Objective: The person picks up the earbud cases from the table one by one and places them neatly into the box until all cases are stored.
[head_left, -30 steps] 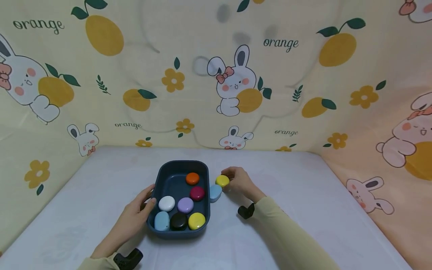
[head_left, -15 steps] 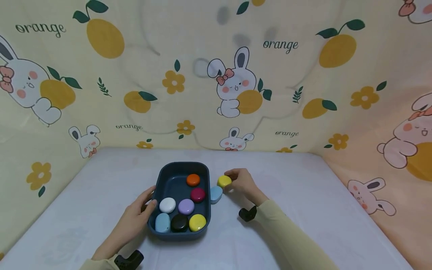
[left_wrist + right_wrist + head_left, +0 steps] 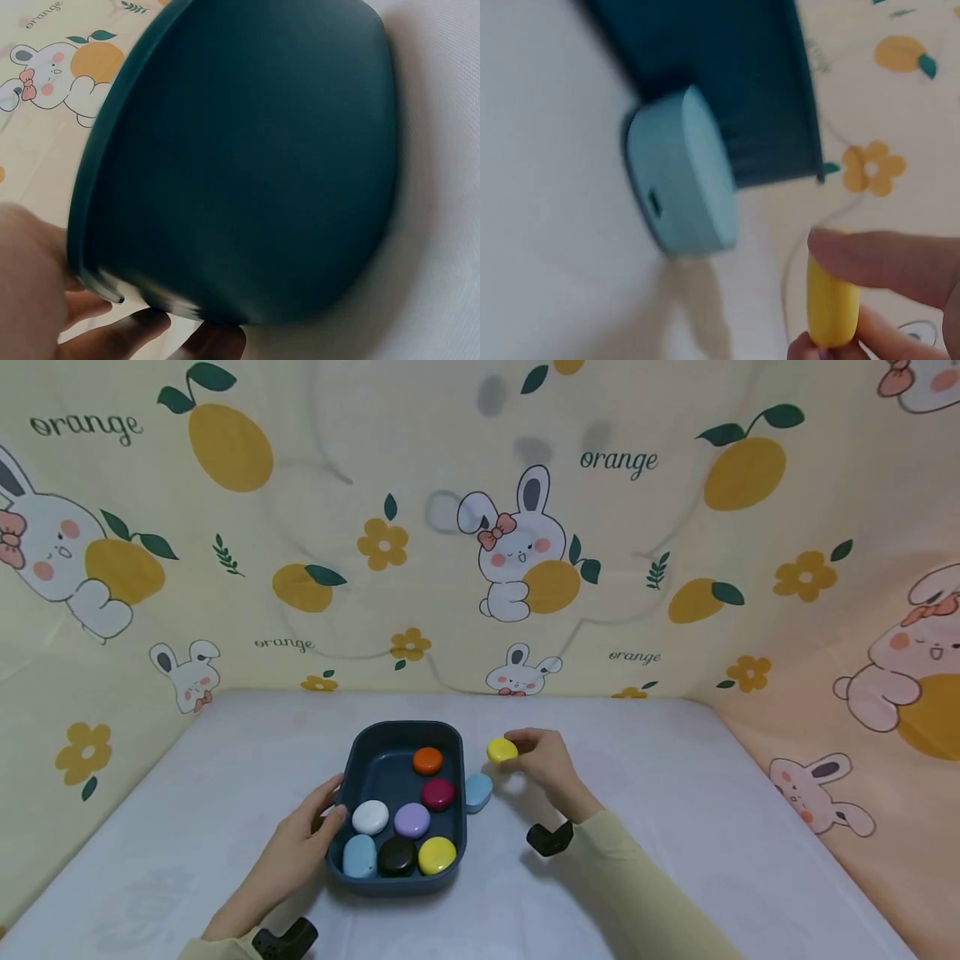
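My right hand [image 3: 547, 764] pinches a glossy yellow disc [image 3: 502, 750] with rounded edges between thumb and fingers, right of the tray. Seen edge-on in the right wrist view, the yellow disc [image 3: 832, 304] is thick, with the thumb across its upper part. A light blue half-round piece [image 3: 477, 792] stands on the table against the tray's right wall; a small dark slot shows in its side [image 3: 667, 180]. At the left wall of the dark blue tray [image 3: 367, 760], my left hand [image 3: 300, 835] holds the rim, fingertips on the outer wall [image 3: 247, 165].
Inside the tray lie an orange disc [image 3: 427, 761], a dark red one [image 3: 438, 794], a white one [image 3: 371, 817], a purple one [image 3: 412, 820], a light blue piece [image 3: 360, 857], a black disc [image 3: 397, 856] and another yellow disc [image 3: 437, 857]. A printed cloth [image 3: 420, 427] walls the white table.
My right hand has lifted the yellow disc up and away from beside the light blue piece. The left hand and the tray stay in place.
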A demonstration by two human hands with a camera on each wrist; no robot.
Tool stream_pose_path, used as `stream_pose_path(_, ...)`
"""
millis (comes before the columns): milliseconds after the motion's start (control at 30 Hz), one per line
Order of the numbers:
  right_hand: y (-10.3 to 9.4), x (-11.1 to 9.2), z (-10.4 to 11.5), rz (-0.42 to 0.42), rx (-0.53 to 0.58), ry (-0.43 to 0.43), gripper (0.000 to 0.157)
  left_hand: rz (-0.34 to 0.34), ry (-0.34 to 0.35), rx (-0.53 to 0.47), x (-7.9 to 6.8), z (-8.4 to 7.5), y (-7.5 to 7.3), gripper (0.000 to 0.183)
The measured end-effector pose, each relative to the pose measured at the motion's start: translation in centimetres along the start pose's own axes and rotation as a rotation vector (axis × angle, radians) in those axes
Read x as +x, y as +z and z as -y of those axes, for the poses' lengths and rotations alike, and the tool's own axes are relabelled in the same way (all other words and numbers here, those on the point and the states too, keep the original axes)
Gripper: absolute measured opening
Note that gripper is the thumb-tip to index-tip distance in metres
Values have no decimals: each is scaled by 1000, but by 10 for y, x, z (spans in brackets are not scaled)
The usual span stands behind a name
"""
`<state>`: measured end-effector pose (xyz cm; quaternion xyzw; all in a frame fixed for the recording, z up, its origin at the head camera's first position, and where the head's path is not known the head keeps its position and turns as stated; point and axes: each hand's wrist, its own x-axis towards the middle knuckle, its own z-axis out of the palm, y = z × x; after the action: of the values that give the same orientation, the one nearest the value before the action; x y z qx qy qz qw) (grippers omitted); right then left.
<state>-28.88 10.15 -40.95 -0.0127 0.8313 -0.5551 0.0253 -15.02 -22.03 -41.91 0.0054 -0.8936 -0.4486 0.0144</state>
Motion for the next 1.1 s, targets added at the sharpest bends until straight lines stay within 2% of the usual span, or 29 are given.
stream_pose_path(133,4,-10,7,-32,86,48,46,0,-10,16,0,2,1,56)
stream_pose_path(300,10,-21,16,-38,159,51,48,-1,-18,17,-1,4,2,56)
stream_pose_path(567,17,-45,41,21,340,25,50,-10,-18,18,0,5,1,56)
stream_pose_path(733,22,-56,49,41,351,7,50,3,-24,10,1,4,0,56)
stream_pose_path(1100,30,-63,52,34,337,25,46,3,1,15,2,3,1,55)
